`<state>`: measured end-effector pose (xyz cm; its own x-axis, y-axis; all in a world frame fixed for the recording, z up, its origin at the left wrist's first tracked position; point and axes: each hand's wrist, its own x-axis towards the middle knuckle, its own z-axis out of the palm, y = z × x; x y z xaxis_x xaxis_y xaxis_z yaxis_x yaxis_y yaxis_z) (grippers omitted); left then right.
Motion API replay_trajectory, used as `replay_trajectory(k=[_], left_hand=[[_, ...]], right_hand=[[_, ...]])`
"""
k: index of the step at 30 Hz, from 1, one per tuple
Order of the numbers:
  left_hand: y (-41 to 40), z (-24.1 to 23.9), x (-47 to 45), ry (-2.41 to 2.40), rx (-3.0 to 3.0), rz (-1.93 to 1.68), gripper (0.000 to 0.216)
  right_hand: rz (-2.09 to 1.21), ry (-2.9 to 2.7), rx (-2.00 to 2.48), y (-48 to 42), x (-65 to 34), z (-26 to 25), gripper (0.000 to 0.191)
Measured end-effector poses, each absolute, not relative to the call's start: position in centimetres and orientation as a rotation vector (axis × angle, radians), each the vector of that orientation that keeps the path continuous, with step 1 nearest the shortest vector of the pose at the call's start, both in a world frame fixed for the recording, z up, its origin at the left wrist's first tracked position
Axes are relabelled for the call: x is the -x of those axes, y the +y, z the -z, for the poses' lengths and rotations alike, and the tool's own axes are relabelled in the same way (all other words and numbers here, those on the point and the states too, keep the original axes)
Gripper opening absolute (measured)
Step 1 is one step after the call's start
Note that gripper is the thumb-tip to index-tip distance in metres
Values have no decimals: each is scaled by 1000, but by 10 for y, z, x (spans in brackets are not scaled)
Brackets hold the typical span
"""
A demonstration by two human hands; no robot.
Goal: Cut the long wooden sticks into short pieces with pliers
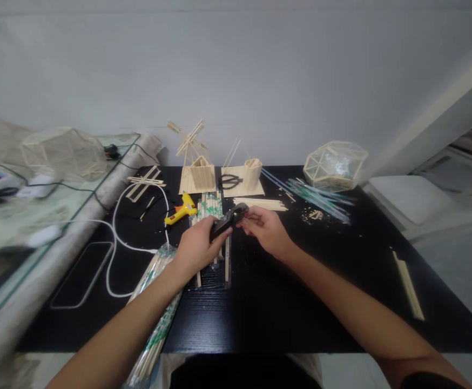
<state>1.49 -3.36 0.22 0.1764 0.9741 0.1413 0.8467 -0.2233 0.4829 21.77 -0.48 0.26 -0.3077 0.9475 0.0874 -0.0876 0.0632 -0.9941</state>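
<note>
My left hand (197,244) is closed around a dark hand tool (228,220), which looks like a pair of pliers or cutters. My right hand (263,229) has its fingers pinched together at the tool's far end. Whatever lies between those fingertips is hidden or too small to make out. Just behind and below the tool are green-printed packets of wooden chopsticks (209,204). A yellow glue gun (181,209) lies left of the tool. Loose wooden sticks (260,203) lie in a bundle beyond my right hand.
A stick windmill model (202,175) and a stick cylinder (253,174) stand at the back near black scissors (231,181). A faceted stick frame (335,165) and empty wrappers (321,199) lie back right. A phone (82,275), white cable (113,237) and wrapped chopsticks (157,335) occupy the left.
</note>
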Motion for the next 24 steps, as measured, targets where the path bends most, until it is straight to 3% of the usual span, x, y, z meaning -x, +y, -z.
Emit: replay_trajectory(k=[16,24], left_hand=[[-32,3,-16,1852,-2167,-443,34],[-31,-3,-18,1958,-2195,-174,16]], right_hand=[[-1395,-1417,947,-7,-216,-4,23],[-1421,-1371,937,-7,-215,-3,26]])
